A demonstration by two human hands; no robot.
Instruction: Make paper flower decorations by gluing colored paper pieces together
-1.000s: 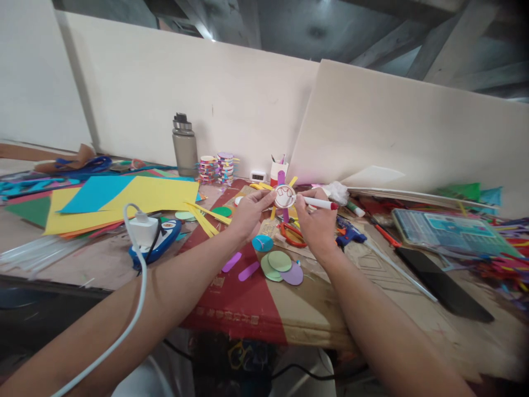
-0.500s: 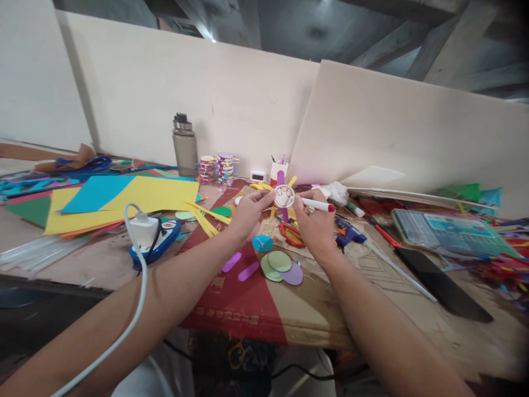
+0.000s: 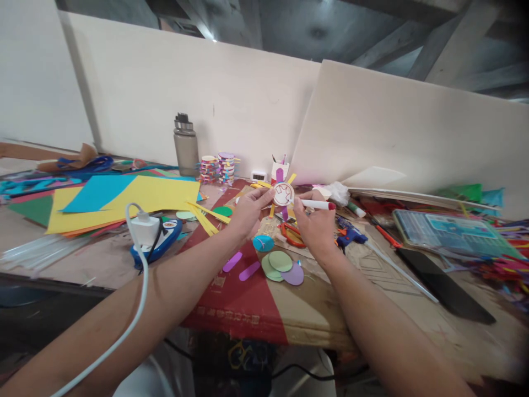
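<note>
Between finger and thumb my left hand (image 3: pixel 252 209) pinches a round white paper disc (image 3: pixel 284 194) with purple and yellow strips sticking out of its edge. Red-brown lines are drawn on the disc's face. My right hand (image 3: pixel 313 220) is closed round a white marker (image 3: pixel 317 204) with a red end pointing right; its other end is at the disc's right edge. Below the hands lie orange-handled scissors (image 3: pixel 292 234), a blue paper oval (image 3: pixel 263 243), green paper discs (image 3: pixel 280 261), a purple disc (image 3: pixel 294 274) and purple paper strips (image 3: pixel 249 271).
Coloured paper sheets (image 3: pixel 165 197) and a blue power strip (image 3: pixel 156 242) with a white cable are on the left. A bottle (image 3: pixel 185 146) and stacked paper discs (image 3: pixel 226 168) stand behind. To the right are a glue gun (image 3: pixel 351 234), a black phone (image 3: pixel 442 284) and a plastic case (image 3: pixel 450 229).
More red-brown lines, now a jagged outline, show on the disc, which seems slightly turned. Both hands keep their hold and the marker stays close to the disc.
</note>
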